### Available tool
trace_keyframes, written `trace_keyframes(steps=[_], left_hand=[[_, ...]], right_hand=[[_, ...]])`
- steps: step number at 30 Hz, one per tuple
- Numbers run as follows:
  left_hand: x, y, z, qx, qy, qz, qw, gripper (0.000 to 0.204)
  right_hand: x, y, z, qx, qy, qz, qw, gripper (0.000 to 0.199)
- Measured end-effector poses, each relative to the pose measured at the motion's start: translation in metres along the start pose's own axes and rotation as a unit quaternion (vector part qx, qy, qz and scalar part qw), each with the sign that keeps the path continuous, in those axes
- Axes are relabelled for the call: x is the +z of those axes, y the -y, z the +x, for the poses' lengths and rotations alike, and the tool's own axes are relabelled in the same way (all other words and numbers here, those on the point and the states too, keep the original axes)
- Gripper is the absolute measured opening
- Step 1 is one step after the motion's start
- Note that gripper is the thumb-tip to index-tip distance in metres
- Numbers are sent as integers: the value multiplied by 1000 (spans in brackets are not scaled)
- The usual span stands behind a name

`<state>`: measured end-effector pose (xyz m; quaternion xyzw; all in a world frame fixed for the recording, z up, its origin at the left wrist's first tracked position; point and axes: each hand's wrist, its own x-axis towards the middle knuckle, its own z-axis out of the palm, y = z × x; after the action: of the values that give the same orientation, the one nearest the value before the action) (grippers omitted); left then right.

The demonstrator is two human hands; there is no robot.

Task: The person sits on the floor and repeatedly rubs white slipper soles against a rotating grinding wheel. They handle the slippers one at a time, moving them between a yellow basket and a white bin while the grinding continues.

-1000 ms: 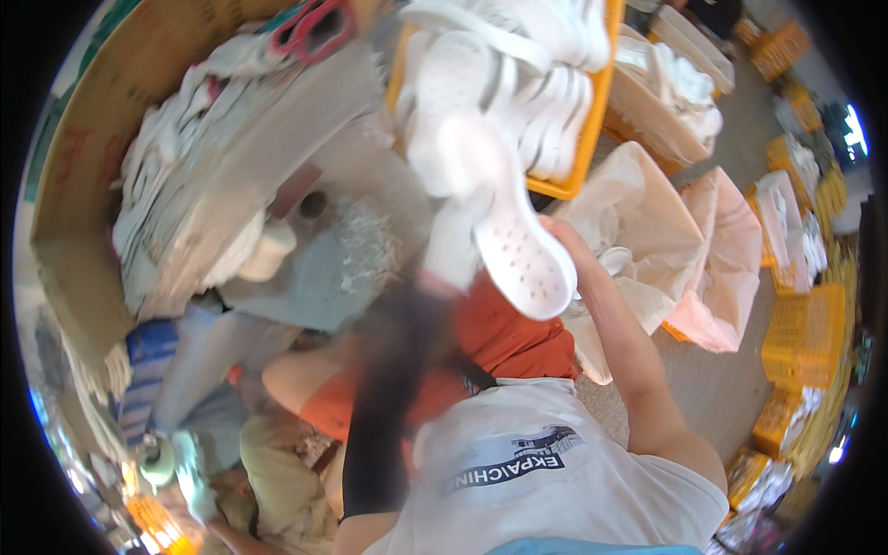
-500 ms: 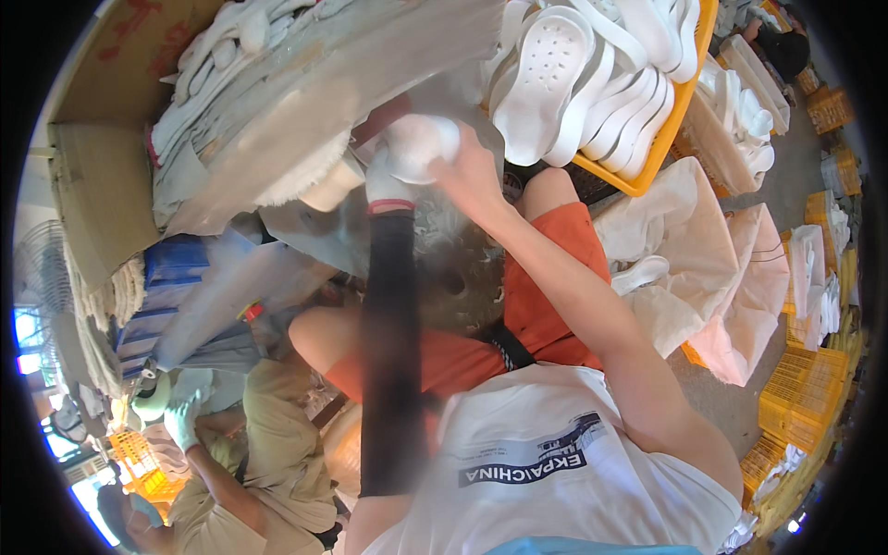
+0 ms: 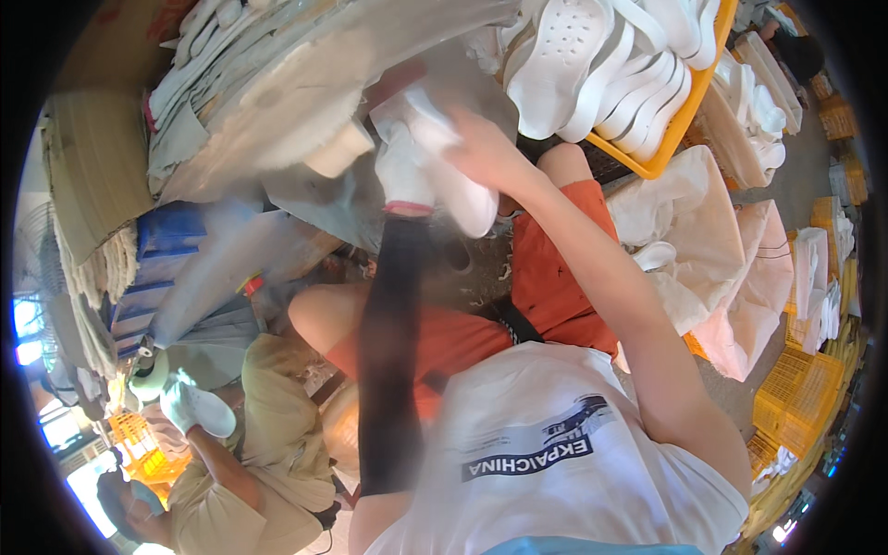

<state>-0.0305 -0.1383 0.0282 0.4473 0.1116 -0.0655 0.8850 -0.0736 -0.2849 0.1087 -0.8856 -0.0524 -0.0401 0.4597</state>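
A white clog [image 3: 470, 202], blurred by motion, slants down toward me between my two hands. My left hand [image 3: 404, 168], in a white knit glove below a black sleeve, grips its left side; part of its fingers is hidden. Bare and blurred, my right hand [image 3: 483, 148] wraps over the clog's upper right side. Just beyond the hands is a dark red surface [image 3: 396, 85], partly covered by a grey sheet. Left of the gloved hand, a cream block-like piece [image 3: 339, 150] sticks out under the sheet.
An orange-yellow crate [image 3: 661, 162] full of white clogs stands at the upper right. Pale cloth sacks [image 3: 680, 199] lie beside my right knee. At the lower left a co-worker [image 3: 217, 490] holds another white clog [image 3: 213, 413]. A cardboard flap [image 3: 97, 176] stands far left.
The clog has swung down toward me and now hangs lengthwise between my hands. My left hand has moved slightly right and nearer. A white clog now shows in the co-worker's gloved hand.
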Motion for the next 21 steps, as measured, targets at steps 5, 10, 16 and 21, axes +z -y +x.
trace_keyframes(steps=[5,10,16,21], left_hand=[[19,17,22,-24,28,-133,990,34],[16,26,21,-44,38,-170,984,36],[-15,22,36,-78,29,-172,982,39],[-91,-16,48,180,80,519,832,52]], right_hand=[[-9,-4,-66,33,-112,75,990,61],[0,2,-53,-47,-182,58,980,57],[2,14,-31,-60,-175,61,981,46],[5,18,-14,28,-62,228,971,42]])
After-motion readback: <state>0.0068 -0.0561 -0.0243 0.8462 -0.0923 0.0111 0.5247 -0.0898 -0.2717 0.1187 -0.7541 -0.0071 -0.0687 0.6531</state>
